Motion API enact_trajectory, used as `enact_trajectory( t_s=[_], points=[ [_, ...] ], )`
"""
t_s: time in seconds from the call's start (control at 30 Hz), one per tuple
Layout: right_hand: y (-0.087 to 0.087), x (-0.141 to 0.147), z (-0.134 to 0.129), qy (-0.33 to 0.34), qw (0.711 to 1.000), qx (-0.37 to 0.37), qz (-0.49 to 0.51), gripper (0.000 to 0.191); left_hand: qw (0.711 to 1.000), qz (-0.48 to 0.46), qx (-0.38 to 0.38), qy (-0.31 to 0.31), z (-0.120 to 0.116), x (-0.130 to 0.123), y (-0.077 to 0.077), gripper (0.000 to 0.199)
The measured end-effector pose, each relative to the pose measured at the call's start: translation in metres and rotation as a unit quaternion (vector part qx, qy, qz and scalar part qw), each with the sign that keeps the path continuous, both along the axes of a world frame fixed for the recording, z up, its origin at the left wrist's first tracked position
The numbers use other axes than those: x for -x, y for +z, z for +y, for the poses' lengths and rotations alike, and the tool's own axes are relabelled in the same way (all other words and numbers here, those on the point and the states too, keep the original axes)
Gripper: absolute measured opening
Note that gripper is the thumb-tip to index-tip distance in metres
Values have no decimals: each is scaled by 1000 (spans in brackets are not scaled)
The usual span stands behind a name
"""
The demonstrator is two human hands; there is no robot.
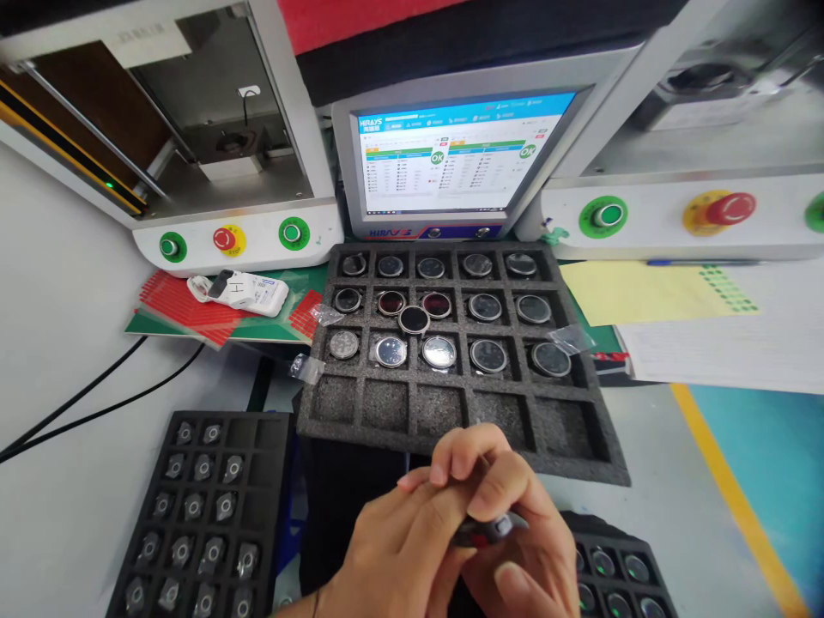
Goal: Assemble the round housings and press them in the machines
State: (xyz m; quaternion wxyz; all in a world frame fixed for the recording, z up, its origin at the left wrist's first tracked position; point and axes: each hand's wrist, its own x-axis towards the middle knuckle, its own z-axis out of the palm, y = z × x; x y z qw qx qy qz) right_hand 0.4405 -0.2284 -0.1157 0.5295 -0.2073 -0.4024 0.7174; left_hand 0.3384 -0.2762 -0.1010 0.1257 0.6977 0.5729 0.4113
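In front of the foam tray, my left hand [402, 549] and my right hand [524, 519] are closed together around a dark watch case [490, 530]. A silvery button and a small red patch show on its edge; my fingers cover the rest. Beyond them lies a grey foam tray [444, 442] with several round watch faces in its upper rows and bare pockets in the front row. One watch [414, 320] rests on top of the dividers, between two reddish watch faces [436, 304].
A monitor [463, 163] showing two OK marks stands behind the tray, between two machines with green buttons [292, 233] and red stop knobs [730, 208]. Black trays [257, 481] hold parts at lower left and lower right [644, 541]. A white device [248, 292] and yellow paper [618, 292] flank the tray.
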Motion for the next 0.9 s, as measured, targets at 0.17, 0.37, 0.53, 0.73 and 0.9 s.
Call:
enact_trajectory(
  t_s=[0.17,0.37,0.53,0.73,0.9],
  points=[
    [3,-1,0,-8,999,12,-28,4,1000,11,-15,5,2,-1,0,36],
    [1,10,-3,-66,998,17,-5,11,994,54,-78,46,5,-2,-7,34],
    [-6,22,-5,-83,996,4,26,15,991,66,-103,50,5,0,-10,33],
    [-8,21,-7,-79,997,-14,12,9,995,19,-87,45,5,-3,-9,30],
    [-3,10,-1,-30,993,-114,-16,12,996,-52,-56,55,2,-1,-8,34]
  ],
)
